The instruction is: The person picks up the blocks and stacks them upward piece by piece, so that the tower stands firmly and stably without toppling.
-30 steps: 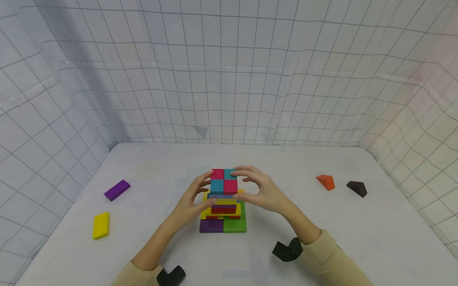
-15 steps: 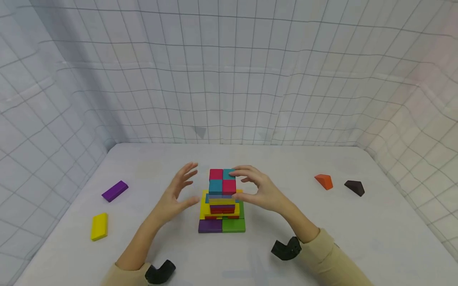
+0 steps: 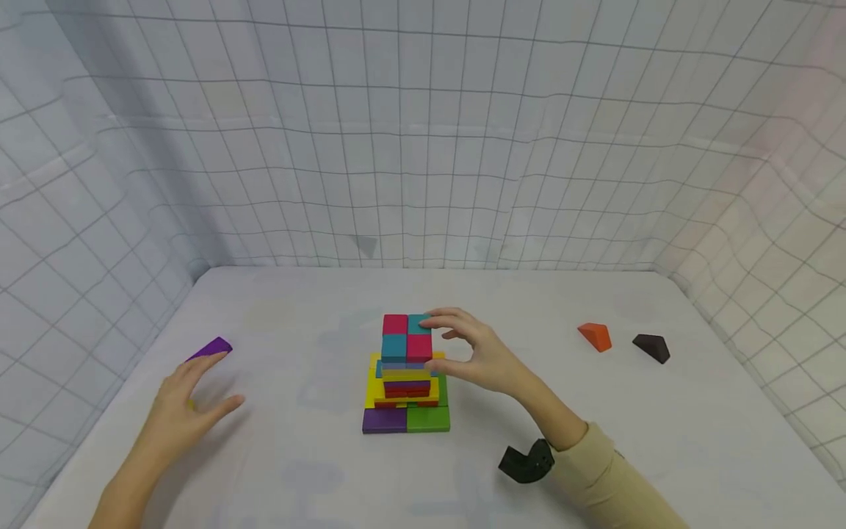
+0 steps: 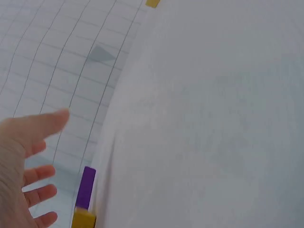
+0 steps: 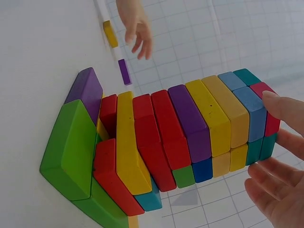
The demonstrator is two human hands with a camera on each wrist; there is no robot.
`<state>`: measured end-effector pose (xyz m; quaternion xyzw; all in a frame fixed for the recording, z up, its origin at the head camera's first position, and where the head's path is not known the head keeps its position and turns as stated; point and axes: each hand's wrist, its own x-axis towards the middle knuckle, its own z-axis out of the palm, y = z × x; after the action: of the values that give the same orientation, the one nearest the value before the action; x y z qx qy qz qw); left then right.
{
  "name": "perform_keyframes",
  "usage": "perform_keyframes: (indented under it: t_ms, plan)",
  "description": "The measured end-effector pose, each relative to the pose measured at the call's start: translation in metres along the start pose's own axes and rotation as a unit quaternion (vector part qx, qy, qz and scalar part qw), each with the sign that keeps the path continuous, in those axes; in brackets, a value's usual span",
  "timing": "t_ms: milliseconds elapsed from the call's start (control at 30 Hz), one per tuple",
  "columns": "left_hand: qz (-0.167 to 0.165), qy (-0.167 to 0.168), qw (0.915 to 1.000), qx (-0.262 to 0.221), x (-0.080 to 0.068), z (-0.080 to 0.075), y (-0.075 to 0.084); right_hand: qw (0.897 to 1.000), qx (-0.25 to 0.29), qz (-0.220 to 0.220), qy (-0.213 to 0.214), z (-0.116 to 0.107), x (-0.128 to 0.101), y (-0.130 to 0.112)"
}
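The right hand [image 3: 477,356] sits just right of centre in the head view, curled loosely round the top of the tall stack of coloured wooden blocks [image 3: 406,375]. Its fingertips [image 5: 285,111] rest on the pink and teal cubes of the top layer; it steadies them more than it grasps them. The left hand [image 3: 181,404] is low in the left of the frame, fingers spread and relaxed, holding nothing. It hovers over the yellow flat wooden block [image 4: 83,219], which it mostly hides from the head camera. The purple flat wooden block [image 3: 210,347] lies just beyond its fingertips.

To my eye this is a fetching step: one hand keeps the tower square while the other goes for another piece. The next move calls for a clean pinch on one of those two flat blocks, and for the right hand to keep still, since the wrist view shows the middle layers sitting a little askew.

A second ago both hands cupped the top of the stack. Half a second ago the left had opened and lifted off. Now it has swung far out to the left, while the right has hardly moved.

At the right of the frame lie an orange wooden wedge [image 3: 595,336] and a dark brown wooden wedge [image 3: 651,347], well apart from the stack on the white tabletop [image 3: 661,426].
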<state>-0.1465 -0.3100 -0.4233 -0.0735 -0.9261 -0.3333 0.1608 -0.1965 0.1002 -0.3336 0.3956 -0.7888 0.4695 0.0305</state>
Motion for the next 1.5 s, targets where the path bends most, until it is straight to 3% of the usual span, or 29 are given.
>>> perform_keyframes:
  t_ms: [167, 300, 400, 600, 833, 933, 1067, 1200, 1367, 1500]
  plan:
    - [-0.084, 0.005, 0.9902, 0.112, -0.029, -0.011, -0.028, 1.000, 0.000, 0.005, -0.003, 0.000, 0.000, -0.001]
    - [-0.120, 0.008, 0.9821, 0.145, -0.040, -0.009, -0.038, 1.000, -0.001, 0.015, -0.006, -0.001, 0.000, -0.001]
    - [-0.111, 0.015, 0.9828, 0.147, -0.040, -0.006, -0.039, 1.000, 0.000, 0.016, -0.005, -0.001, 0.000, -0.001]
    - [-0.061, 0.017, 0.9924, 0.106, -0.042, -0.005, -0.037, 1.000, 0.003, 0.013, -0.005, -0.001, 0.000, -0.001]
    - [-0.084, -0.001, 0.9877, 0.132, -0.041, -0.011, -0.033, 1.000, 0.000, 0.010, -0.005, -0.001, -0.001, -0.001]
    - [-0.059, 0.013, 0.9906, 0.123, -0.037, -0.007, -0.029, 1.000, -0.002, 0.010, -0.004, -0.001, -0.001, -0.001]
    - [0.000, 0.056, 0.9972, 0.050, -0.023, 0.004, -0.012, 1.000, -0.005, 0.007, -0.002, 0.000, -0.001, -0.001]
    - [0.041, 0.064, 0.9962, -0.043, 0.004, 0.017, 0.020, 1.000, -0.003, 0.004, -0.001, 0.000, -0.001, 0.000]
    - [0.095, 0.039, 0.9804, -0.169, 0.040, 0.032, 0.071, 1.000, -0.003, 0.002, -0.003, 0.000, -0.001, 0.000]
    - [0.118, 0.004, 0.9706, -0.210, 0.064, 0.042, 0.107, 1.000, -0.001, -0.002, 0.001, 0.000, -0.002, 0.001]
